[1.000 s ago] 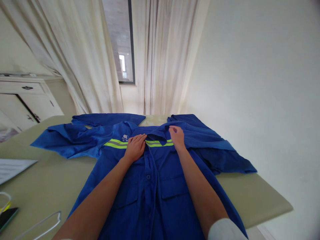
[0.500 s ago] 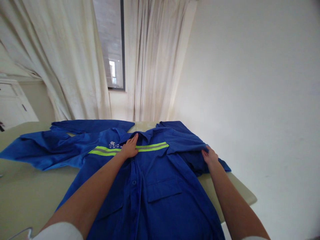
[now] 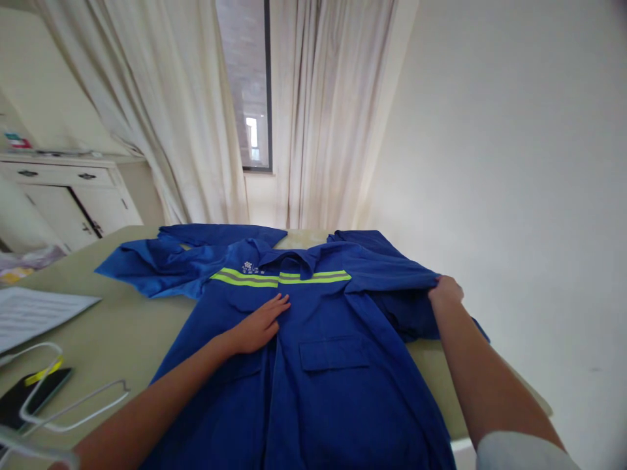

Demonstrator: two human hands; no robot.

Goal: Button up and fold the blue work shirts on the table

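Observation:
A blue work jacket (image 3: pixel 323 378) with a yellow-green reflective stripe (image 3: pixel 279 278) lies front-up on a pale green table (image 3: pixel 112 326). My left hand (image 3: pixel 259 323) rests flat on the jacket's chest beside the button placket, fingers stretched out. At the table's right edge my right hand (image 3: pixel 445 291) is closed on the jacket's right sleeve (image 3: pixel 406 287), which is bunched there. The left sleeve (image 3: pixel 157 261) spreads out toward the far left.
A white wire hanger (image 3: pixel 63 408) lies at the near left over a dark phone (image 3: pixel 19 398). Sheets of paper (image 3: pixel 34 310) sit at the left edge. A white cabinet (image 3: pixel 68 196), curtains and a window stand behind the table; a white wall is on the right.
My left hand slid down from the collar to the chest. My right hand left the collar, went to the right sleeve and gripped it.

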